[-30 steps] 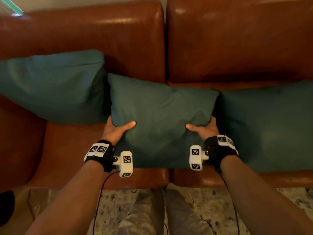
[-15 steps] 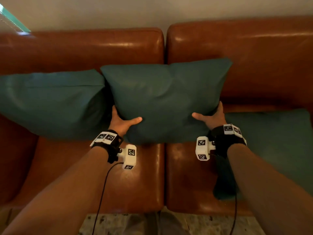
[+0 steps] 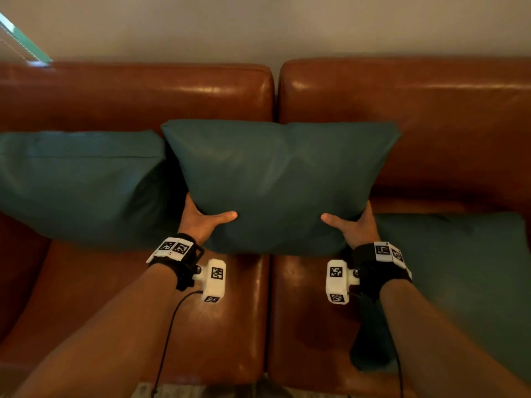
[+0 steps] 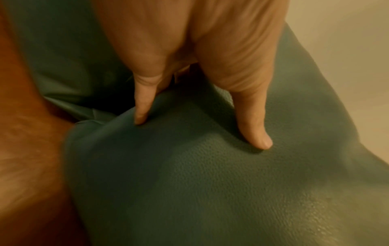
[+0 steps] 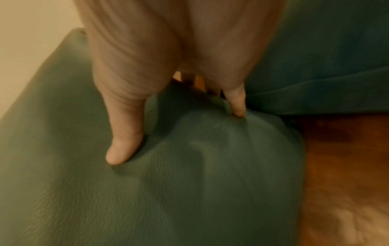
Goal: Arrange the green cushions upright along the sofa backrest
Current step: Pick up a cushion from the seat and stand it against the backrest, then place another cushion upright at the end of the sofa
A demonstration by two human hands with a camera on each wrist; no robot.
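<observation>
A person's left hand point(image 3: 201, 222) and right hand point(image 3: 356, 225) grip the lower corners of a green square fabric cushion point(image 3: 275, 182), upright against the brown leather sofa's backrest point(image 3: 431, 110).

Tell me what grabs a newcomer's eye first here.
The middle green cushion stands out, held upright against the brown leather backrest, straddling its centre seam, with the left hand and right hand gripping its lower corners. Another green cushion leans at left; a third lies flat at right.
</observation>
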